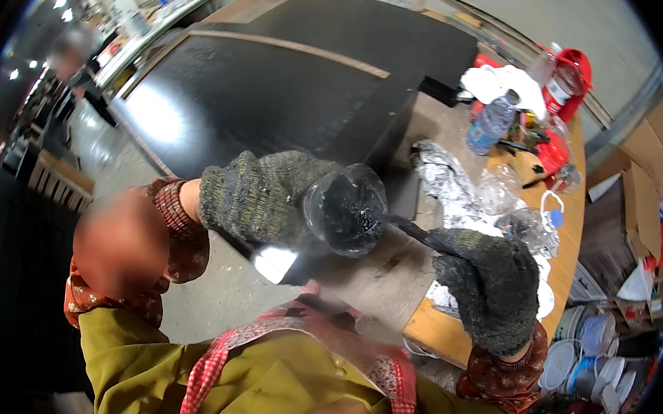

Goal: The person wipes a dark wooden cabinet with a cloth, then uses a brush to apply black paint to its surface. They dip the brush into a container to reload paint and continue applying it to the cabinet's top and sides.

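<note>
My left hand, in a thick grey-green knitted glove, is closed around a clear plastic cup tilted so that its mouth faces me. Black, wet-looking material coats the inside of the cup. My right hand, in a matching dark glove, has its fingers wrapped round a thin dark tool. The tool points left to the cup's rim; its working end is hard to make out against the black, so its exact kind does not show. Both hands are above the near edge of the work table.
Large glossy black panels lie ahead, with a narrow strip across them. On the table's right stand a water bottle, crumpled stained sheeting and red items. Cardboard boxes and buckets sit far right. Another person stands far left.
</note>
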`<state>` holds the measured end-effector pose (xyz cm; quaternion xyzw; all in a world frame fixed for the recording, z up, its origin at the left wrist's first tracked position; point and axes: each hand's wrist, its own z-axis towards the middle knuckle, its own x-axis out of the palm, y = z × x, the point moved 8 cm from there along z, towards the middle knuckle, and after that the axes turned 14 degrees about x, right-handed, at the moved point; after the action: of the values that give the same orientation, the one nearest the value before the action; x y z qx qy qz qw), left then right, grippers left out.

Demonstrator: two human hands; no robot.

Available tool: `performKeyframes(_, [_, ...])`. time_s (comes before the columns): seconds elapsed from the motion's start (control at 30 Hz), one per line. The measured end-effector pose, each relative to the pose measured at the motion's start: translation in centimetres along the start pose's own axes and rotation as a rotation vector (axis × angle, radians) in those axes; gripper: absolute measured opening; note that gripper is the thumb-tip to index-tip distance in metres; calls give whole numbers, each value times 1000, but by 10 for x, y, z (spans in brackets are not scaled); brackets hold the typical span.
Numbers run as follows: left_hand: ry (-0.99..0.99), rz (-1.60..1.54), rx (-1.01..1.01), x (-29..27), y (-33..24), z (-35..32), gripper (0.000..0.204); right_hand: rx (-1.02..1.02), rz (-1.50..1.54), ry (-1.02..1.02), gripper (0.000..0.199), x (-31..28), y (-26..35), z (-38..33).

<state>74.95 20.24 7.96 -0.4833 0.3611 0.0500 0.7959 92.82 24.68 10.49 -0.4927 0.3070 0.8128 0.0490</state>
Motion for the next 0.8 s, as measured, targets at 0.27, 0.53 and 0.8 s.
performKeyframes(0.27, [31, 158, -63, 2, -27, -115, 63, -157, -52, 167, 33, 46, 103, -2])
performKeyframes(0.53, [-164, 394, -150, -8, 13, -299, 48, -156, 8, 289, 28, 207, 227, 15])
performKeyframes(0.8, [-678, -164, -298, 19, 92, -459, 47, -143, -123, 604, 32, 352, 314, 31])
